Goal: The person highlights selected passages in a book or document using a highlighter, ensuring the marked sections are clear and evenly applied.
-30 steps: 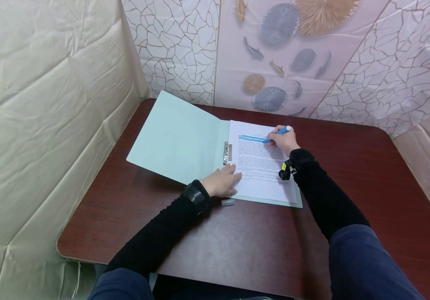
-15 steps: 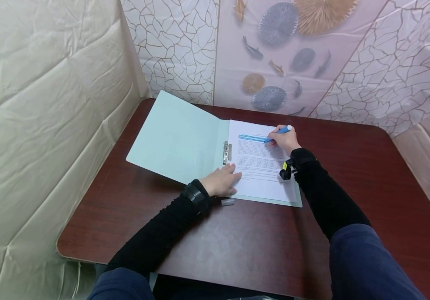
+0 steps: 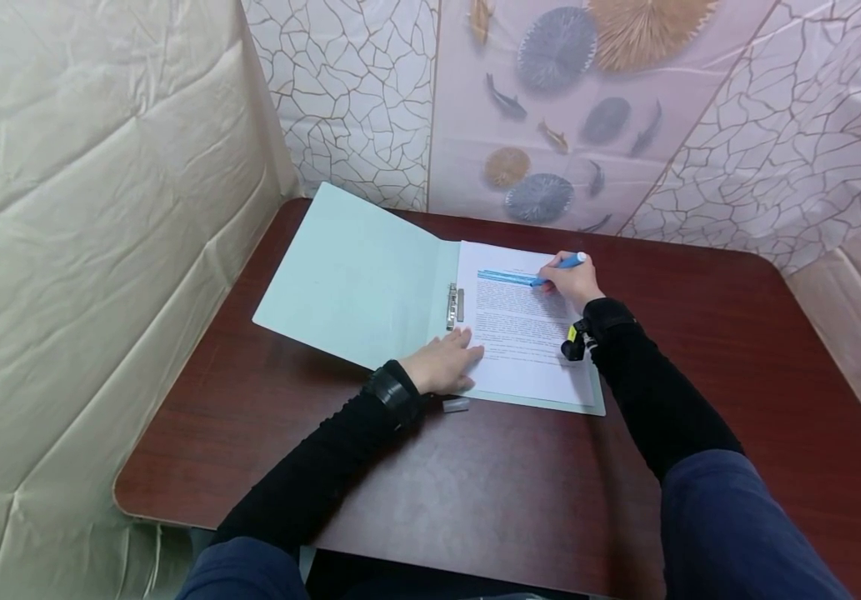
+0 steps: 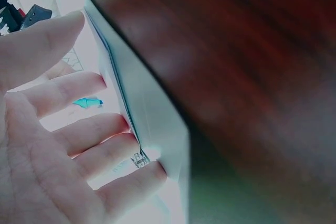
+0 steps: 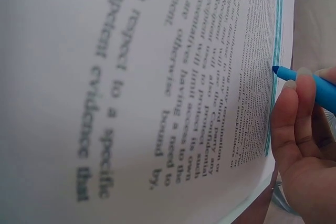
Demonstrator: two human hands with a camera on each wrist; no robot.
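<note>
The left hand point(image 3: 441, 365) lay spread on the paper point(image 3: 520, 371), gripping nothing, so a slip could have skewed the marker point(image 5: 323, 93) pinched in the right hand point(image 3: 573, 283).

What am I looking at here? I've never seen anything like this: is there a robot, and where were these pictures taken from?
There's no robot, just a person's left hand and right hand. The wide view comes from a camera worn on the head, looking forward and down; the two close views come from cameras worn on the wrists. On the dark reddish table lies an open pale green folder with printed paper inside. The right hand holds a blue marker, its tip at blue lines near the paper's top. The left hand rests, fingers spread, at the paper's lower left.
</note>
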